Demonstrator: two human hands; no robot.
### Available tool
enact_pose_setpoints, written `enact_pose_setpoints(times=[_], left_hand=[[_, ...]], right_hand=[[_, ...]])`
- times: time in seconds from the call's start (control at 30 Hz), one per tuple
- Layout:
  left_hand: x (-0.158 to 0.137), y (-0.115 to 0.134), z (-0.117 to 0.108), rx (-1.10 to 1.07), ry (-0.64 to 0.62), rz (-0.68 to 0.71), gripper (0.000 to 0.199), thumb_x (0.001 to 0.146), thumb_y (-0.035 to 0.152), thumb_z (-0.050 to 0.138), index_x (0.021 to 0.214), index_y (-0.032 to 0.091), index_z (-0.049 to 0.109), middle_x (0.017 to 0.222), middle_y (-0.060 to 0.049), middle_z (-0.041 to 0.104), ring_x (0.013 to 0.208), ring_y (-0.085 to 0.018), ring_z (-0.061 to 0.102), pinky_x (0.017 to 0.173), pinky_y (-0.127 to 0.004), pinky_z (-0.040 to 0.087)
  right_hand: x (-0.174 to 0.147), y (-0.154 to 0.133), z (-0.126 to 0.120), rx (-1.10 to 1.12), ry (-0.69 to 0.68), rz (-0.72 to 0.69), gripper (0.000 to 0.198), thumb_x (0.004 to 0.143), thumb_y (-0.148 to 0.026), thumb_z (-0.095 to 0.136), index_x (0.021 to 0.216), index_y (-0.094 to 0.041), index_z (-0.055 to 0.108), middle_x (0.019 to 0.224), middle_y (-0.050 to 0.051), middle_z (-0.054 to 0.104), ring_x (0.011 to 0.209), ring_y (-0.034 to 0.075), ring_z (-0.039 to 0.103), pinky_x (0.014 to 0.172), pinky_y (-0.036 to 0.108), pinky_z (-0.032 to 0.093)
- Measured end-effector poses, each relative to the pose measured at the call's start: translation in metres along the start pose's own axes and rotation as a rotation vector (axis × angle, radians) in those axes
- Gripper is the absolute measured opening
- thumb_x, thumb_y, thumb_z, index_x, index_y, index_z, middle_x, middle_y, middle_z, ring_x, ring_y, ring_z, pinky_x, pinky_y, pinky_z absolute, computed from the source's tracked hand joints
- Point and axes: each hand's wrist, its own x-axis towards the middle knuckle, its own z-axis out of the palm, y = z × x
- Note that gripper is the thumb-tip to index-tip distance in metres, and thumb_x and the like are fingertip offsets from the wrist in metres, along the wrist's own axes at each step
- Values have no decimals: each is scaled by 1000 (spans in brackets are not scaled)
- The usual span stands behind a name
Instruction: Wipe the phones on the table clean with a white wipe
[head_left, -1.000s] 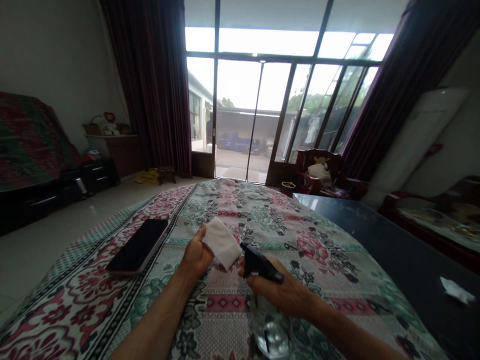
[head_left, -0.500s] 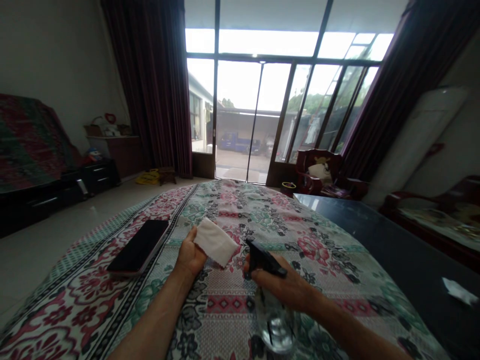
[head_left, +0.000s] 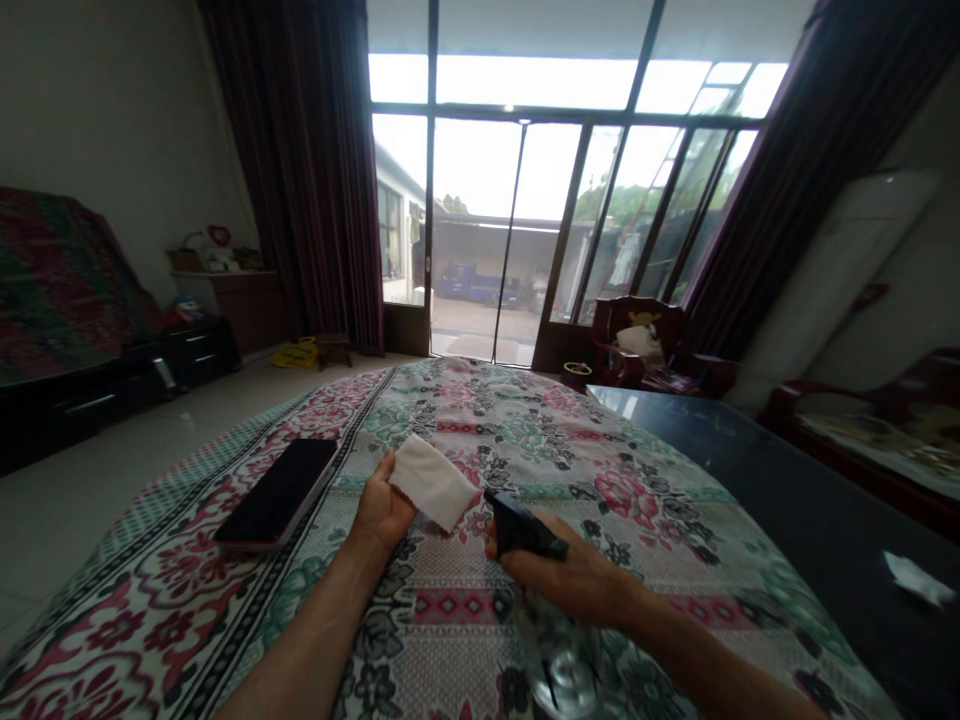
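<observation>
- Gripping firmly, the right hand (head_left: 574, 580) is closed round the neck of a clear spray bottle (head_left: 559, 665), a finger lying at the black trigger head (head_left: 517, 530), whose nozzle points toward the cloth.
- Pinched between thumb and fingers, a folded white cloth (head_left: 433, 482) stands up from the left hand (head_left: 382, 512), held by its near edge just above the tabletop, so that hand is closed on the cloth alone.
- Cloth and nozzle sit near each other but apart, with a narrow gap between them.
- Both hands hover low over a floral tablecloth (head_left: 525, 430) that covers the table in front of the person.
- A dark smartphone (head_left: 277, 492) lies flat, screen up, on the tablecloth to the left of the left hand, untouched.
- Judging by its look, the cloth is light and limp; it would flop if held by one corner, so a grip along the folded edge keeps it flat.
- The bottle looks like thin clear plastic with liquid inside, so moderately heavy at the base and possibly slick if wet; the neck under the trigger head seems the surest place to take it.
- To the right, a dark glossy table (head_left: 787, 500) carries a small white scrap (head_left: 916, 580), well apart from both hands.
</observation>
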Motion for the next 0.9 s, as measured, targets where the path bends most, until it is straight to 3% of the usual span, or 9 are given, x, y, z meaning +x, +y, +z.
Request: enact_pose_setpoints(times=[0.13,0.23,0.3,0.4,0.53,0.63,0.73,0.9], left_hand=[[-1,0,2,-1,-16,-9,43,99,30,35,125,3,57,100,-18,73,95,-26,70,94,-43,52],[-2,0,2,-4,-13,-21,42,99,30,35,125,6,58,103,-17,72,96,-26,70,94,-44,52],[-2,0,2,9,14,-14,41,99,29,36,124,7,59,102,-16,73,94,-26,70,95,-44,52],[0,0,0,27,73,6,39,99,28,36,123,9,60,101,-14,73,92,-24,71,93,-44,53],[3,-1,-2,52,118,21,36,99,26,37,120,10,62,96,-12,74,88,-23,72,90,-42,55],[5,-4,-3,105,122,23,36,99,26,37,118,9,63,89,-11,75,84,-22,73,90,-43,55],[6,-6,-5,135,119,11,36,99,27,38,117,9,63,85,-11,75,81,-23,73,89,-43,55],[9,-6,-7,123,156,29,33,97,24,41,119,13,62,85,-7,75,72,-19,72,88,-39,56]], right_hand=[[0,1,-5,-1,6,-28,12,74,-24,55,79,-20,65,66,-1,57,61,13,48,55,24,40],[7,9,-18,15,92,-51,16,74,-26,55,85,-20,66,72,1,61,64,15,52,58,26,43],[14,19,-34,-22,228,-66,22,74,-27,55,93,-21,65,79,2,64,69,17,56,63,29,45],[24,40,-68,-144,541,-96,28,74,-32,54,98,-19,62,85,4,65,77,20,59,73,34,46],[28,77,-117,-313,875,-29,35,74,-39,51,102,-18,58,84,6,64,77,22,59,76,36,45],[27,104,-141,-344,1048,18,42,72,-40,49,106,-16,56,92,9,64,80,24,59,78,36,44],[27,125,-151,-363,1104,79,45,73,-42,47,107,-14,56,92,10,63,81,24,58,77,36,44],[27,139,-156,-373,1052,169,47,75,-46,50,108,-13,57,87,8,62,78,22,57,75,35,44]])
